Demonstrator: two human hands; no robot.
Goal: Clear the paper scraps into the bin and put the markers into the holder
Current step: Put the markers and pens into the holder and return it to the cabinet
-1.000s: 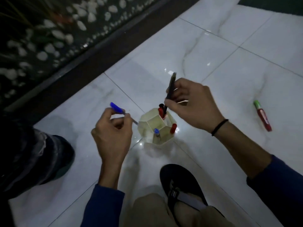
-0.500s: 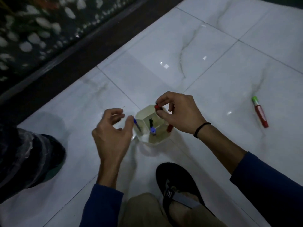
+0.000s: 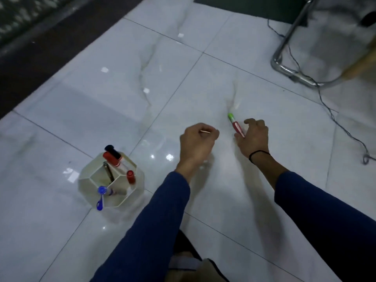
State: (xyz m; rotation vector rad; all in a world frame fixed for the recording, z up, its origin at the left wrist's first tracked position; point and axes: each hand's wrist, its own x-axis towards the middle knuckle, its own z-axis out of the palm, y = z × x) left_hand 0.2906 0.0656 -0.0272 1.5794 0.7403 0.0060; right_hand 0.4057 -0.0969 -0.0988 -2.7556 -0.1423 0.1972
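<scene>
Head view: right hand (image 3: 253, 137) grip pinches green-capped marker (image 3: 235, 125); left hand (image 3: 197, 139) curled; no legible writing.

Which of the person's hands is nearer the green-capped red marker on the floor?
Right. The right hand touches the marker at its near end; the left hand is apart, to its left.

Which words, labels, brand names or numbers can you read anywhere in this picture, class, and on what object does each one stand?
None can be read.
The red marker with a green cap by the right hand: no print can be made out on its barrel.
The markers in the holder: any print is too small and dim to read.
The floor tiles: grey veins only, no writing.
</scene>
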